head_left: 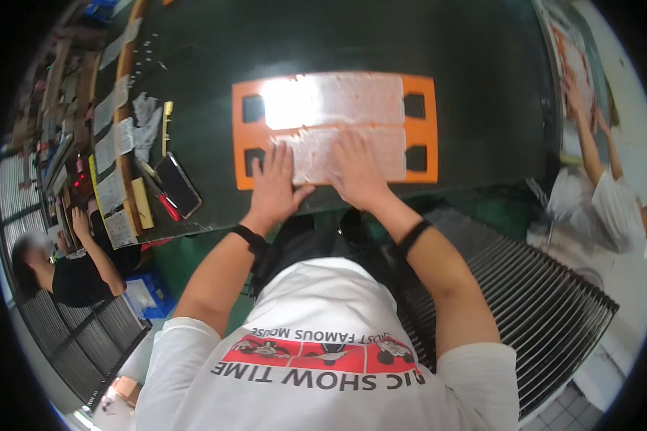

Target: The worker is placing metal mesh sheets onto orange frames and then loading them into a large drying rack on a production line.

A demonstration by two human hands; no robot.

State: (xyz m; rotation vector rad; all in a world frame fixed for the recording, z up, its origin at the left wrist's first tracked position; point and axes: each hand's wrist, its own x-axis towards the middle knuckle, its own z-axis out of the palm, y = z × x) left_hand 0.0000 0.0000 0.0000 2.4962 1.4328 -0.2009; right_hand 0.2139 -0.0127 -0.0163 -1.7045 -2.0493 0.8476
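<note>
A flat orange panel (420, 129) with cut-out openings at both ends lies on the dark tabletop, close to its front edge. Two shiny silver-clear rectangles cover its middle, an upper one (359, 97) with strong glare at its left and a lower one (313, 152). My left hand (273, 185) rests on the lower left part, fingers spread over the lower rectangle's corner and the orange border. Fingers extended, my right hand (357, 169) lies flat on the right half of the lower rectangle. Neither hand grips anything.
Left on the dark table (482, 93) are a phone (178, 185), a red-handled tool (170, 208) and a grey cloth (147, 126). A wooden strip (126, 86) edges it. Black ribbed racking (510, 287) stands right of me. People work at both sides.
</note>
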